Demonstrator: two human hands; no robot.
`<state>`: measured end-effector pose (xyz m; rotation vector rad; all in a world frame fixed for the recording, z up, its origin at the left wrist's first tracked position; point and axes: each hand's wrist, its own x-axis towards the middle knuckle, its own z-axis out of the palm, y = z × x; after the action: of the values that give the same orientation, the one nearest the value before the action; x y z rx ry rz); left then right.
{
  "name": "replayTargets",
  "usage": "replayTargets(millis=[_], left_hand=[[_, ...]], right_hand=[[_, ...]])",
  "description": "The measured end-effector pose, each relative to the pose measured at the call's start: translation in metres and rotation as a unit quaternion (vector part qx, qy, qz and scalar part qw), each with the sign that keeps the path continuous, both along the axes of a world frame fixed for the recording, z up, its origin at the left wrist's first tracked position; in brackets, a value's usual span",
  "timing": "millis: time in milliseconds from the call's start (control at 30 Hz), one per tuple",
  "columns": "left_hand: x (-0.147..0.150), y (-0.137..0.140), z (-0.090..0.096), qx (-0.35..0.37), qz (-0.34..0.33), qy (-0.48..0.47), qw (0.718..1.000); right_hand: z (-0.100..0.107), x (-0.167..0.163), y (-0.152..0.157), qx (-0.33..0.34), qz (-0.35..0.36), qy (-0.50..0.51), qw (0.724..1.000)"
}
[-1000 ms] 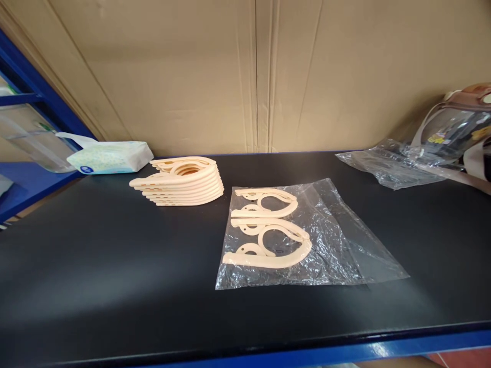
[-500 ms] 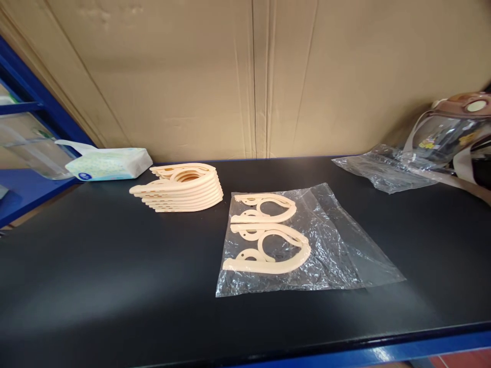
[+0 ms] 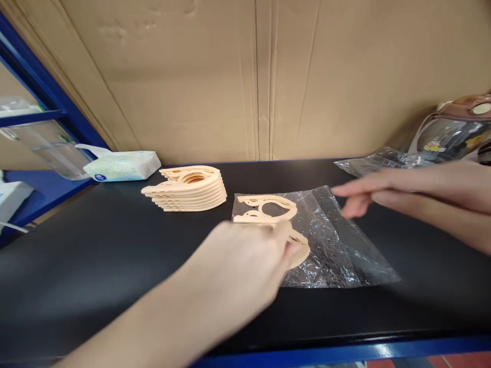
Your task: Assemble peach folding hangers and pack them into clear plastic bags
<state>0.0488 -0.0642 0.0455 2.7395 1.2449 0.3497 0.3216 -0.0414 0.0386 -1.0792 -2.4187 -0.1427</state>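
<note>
A clear plastic bag (image 3: pixel 337 260) lies flat on the black tabletop with two cream folding hangers in it. The far folding hanger (image 3: pixel 282 220) shows almost whole; the near folding hanger (image 3: pixel 303 255) is mostly behind my left hand (image 3: pixel 249 260). That hand is over the near hanger, blurred, with most of its fingers hidden; whether it grips or only touches cannot be told. My right hand (image 3: pixel 370 191), blurred too, is beside the bag's far right corner. Its fingers stretch toward the bag and nothing shows between them. A stack of folding hangers (image 3: pixel 192 197) stands left of the bag.
A tissue pack (image 3: pixel 128 166) sits at the back left by a blue frame (image 3: pixel 72 122). A second clear bag (image 3: pixel 364 163) and a bottle with a brown lid (image 3: pixel 448 133) are at the back right. Cardboard (image 3: pixel 184 82) stands behind the tabletop (image 3: pixel 115 271).
Both hands have come into view, the left from the lower left over the near hanger, the right from the right edge. The view has shifted slightly; the bag and hangers lie much as before.
</note>
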Motion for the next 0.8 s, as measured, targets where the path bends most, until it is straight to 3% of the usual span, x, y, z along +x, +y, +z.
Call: replayTargets(millis=[67, 200, 267, 300, 433, 533, 600, 700, 800], left_hand=[[0.006, 0.033, 0.019, 0.103, 0.076, 0.089, 0.988], [-0.004, 0.098, 0.038, 0.186, 0.177, 0.053, 0.965], [-0.016, 0.127, 0.045, 0.201, 0.207, 0.010, 0.957], [-0.022, 0.140, 0.051, 0.191, 0.227, -0.062, 0.953], [-0.041, 0.172, 0.080, 0.184, 0.223, -0.120, 0.950], [-0.052, 0.171, 0.097, 0.182, 0.203, -0.134, 0.953], [-0.059, 0.159, 0.097, 0.191, 0.193, -0.138, 0.952], [-0.075, 0.131, 0.080, 0.238, 0.195, -0.139, 0.941], [-0.098, 0.104, 0.051, 0.266, 0.189, -0.059, 0.943]], right_hand=[[0.015, 0.001, 0.016, -0.010, 0.009, -0.001, 1.000], [0.023, -0.003, 0.043, -0.040, 0.007, -0.045, 0.998], [0.015, -0.008, 0.049, -0.033, -0.015, -0.072, 0.997], [0.010, -0.010, 0.051, -0.024, -0.018, -0.078, 0.997], [-0.010, -0.017, 0.052, 0.020, -0.012, -0.074, 0.997], [-0.019, -0.013, 0.053, 0.036, -0.016, -0.063, 0.997], [-0.022, -0.008, 0.055, 0.036, -0.019, -0.052, 0.998], [-0.021, -0.002, 0.056, 0.040, -0.027, -0.026, 0.999], [-0.019, -0.005, 0.058, 0.057, -0.034, -0.021, 0.998]])
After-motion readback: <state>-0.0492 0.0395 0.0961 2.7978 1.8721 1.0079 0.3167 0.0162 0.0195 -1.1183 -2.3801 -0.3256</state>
